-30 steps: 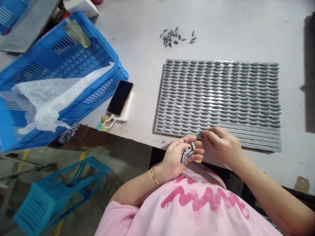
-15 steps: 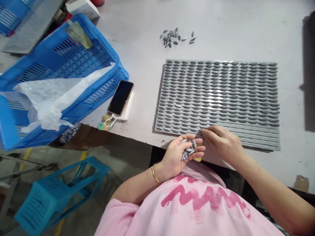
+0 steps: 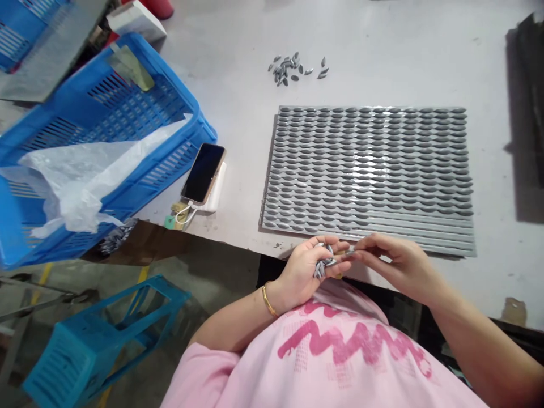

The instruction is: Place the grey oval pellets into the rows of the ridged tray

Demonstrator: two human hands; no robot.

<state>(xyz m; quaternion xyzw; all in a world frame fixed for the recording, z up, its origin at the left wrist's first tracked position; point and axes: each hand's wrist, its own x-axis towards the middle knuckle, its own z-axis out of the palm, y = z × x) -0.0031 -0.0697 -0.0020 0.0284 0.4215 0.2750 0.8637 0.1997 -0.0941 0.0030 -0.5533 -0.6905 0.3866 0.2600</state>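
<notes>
Left hand (image 3: 302, 267) lay palm-up, fingers apart, cupping pieces (image 3: 323, 266). Right hand (image 3: 399, 263) had grip clamped on piece (image 3: 350, 253). Board (image 3: 425, 231) lay on table (image 3: 408, 51). Step seemed piece pick-out; next move called for aligning on bare strip.

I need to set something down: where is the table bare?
Bare: between the phone and the board, and beyond the board, right of the loose pieces. Crowded: the board's near edge, where the left hand and right hand work, and around the blue basket.
</notes>
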